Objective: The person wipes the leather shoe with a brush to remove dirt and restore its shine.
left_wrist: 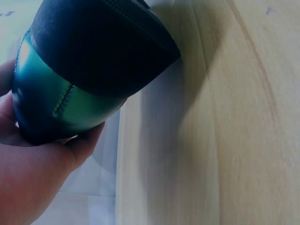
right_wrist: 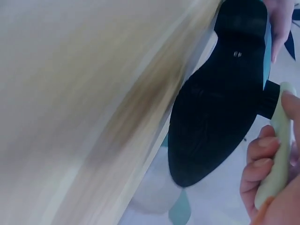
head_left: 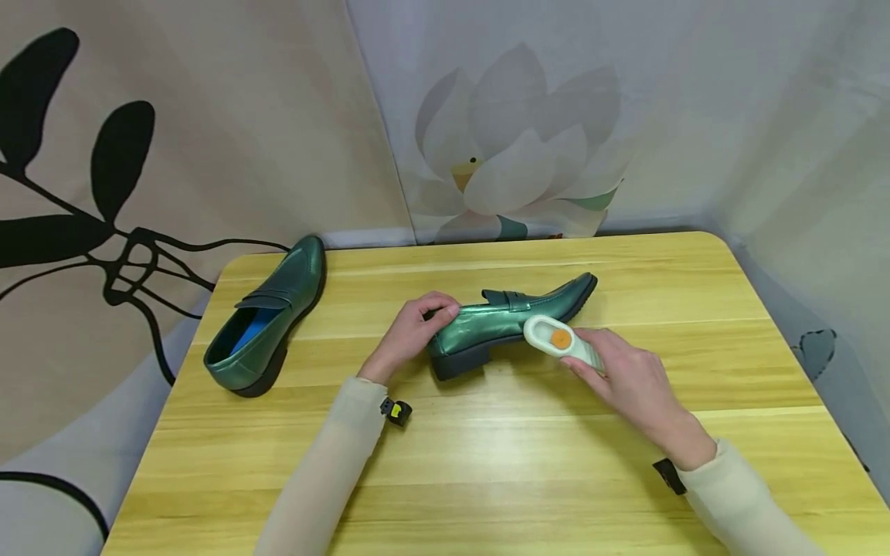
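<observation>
A glossy green loafer (head_left: 469, 328) with a black sole is tipped on the table in the head view, toe pointing right and up. My left hand (head_left: 410, 332) grips its heel end at the opening, the thumb along the rim. The left wrist view shows the black heel block (left_wrist: 98, 47) and a stitched back seam (left_wrist: 63, 101). My right hand (head_left: 636, 386) holds a brush (head_left: 555, 338) with a pale green handle and an orange button. In the right wrist view its dark bristles (right_wrist: 269, 99) meet the loafer's side, beyond the black outsole (right_wrist: 211, 112).
The matching green loafer (head_left: 299, 282), with a blue insole (head_left: 253, 328), stands at the table's left edge. The light wooden table (head_left: 473, 479) has rounded back corners. Patterned fabric (head_left: 278, 116) hangs behind and beside it.
</observation>
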### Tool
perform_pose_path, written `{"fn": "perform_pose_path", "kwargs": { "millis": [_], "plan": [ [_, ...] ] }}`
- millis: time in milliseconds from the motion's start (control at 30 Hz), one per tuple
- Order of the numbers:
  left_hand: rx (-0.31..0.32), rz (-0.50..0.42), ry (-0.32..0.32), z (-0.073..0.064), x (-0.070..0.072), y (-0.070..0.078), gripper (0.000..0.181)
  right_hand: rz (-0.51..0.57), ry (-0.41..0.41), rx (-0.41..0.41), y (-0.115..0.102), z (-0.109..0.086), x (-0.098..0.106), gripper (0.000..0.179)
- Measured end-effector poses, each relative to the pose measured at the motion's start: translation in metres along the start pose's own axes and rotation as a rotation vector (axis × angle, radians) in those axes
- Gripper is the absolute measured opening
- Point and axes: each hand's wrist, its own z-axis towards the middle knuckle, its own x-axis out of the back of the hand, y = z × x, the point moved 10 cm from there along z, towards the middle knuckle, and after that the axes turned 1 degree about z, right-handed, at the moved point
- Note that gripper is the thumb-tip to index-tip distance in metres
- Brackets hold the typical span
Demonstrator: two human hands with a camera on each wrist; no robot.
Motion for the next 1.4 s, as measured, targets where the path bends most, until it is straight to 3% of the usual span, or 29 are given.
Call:
{"fn": "perform_pose_path", "kwargs": {
  "millis": [167,367,467,733,1133,1400],
  "plan": [
    [0.001,0.003,-0.006,0.0,-0.001,0.001,0.026,-0.034,0.007,-0.113,0.029,-0.003,0.012,0.042],
    [0.008,-0.001,-0.01,-0.001,-0.001,0.0,0.026,-0.036,-0.054,-0.298,0.068,-0.006,0.016,0.043],
    [0.011,0.0,-0.015,-0.001,-0.001,-0.001,0.027,-0.026,-0.072,-0.349,0.078,-0.006,0.015,0.047],
    [0.026,0.008,-0.016,-0.002,-0.001,-0.002,0.028,-0.032,-0.053,-0.284,0.068,-0.006,0.015,0.043],
    [0.023,0.01,-0.019,-0.004,-0.003,-0.004,0.028,-0.062,-0.073,-0.402,0.103,0.005,0.016,0.052],
    [0.024,0.012,-0.015,-0.003,-0.003,-0.005,0.028,-0.066,-0.079,-0.379,0.096,0.002,0.021,0.051]
  ]
}}
